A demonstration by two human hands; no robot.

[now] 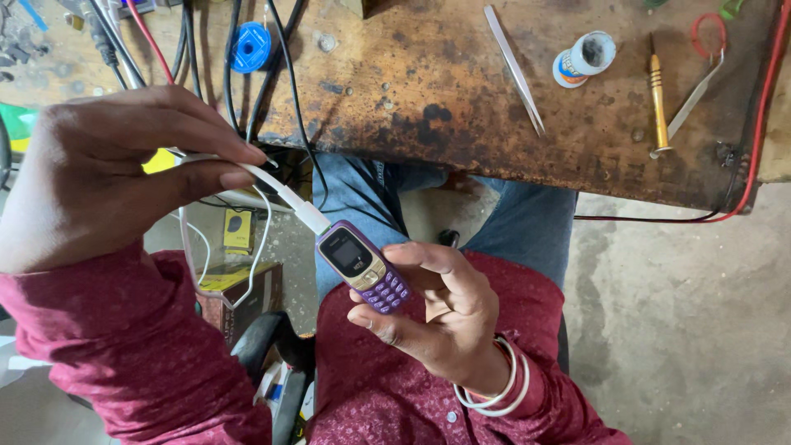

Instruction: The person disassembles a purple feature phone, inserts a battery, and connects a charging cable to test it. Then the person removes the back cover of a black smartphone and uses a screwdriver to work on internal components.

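Centre of frame: right hand (441,309) cradles a tiny purple keypad phone with a gold trim (363,265), fingers curled round its lower end, thumb free beside the keys. Screen is lit.

Left of frame: left hand (107,177) pinches a white charging cable (276,191) between thumb and forefinger. The cable's white plug (311,218) sits at the phone's top end; appears seated, though the joint itself is too small to confirm.

Judgement: plugging-in looks done or nearly so; both hands are on the work, nothing set down.

Upper frame: worn, stained wooden table (461,107) carrying metal tweezers (514,69), a gold-handled screwdriver (657,100) and a blue solder spool (250,46).
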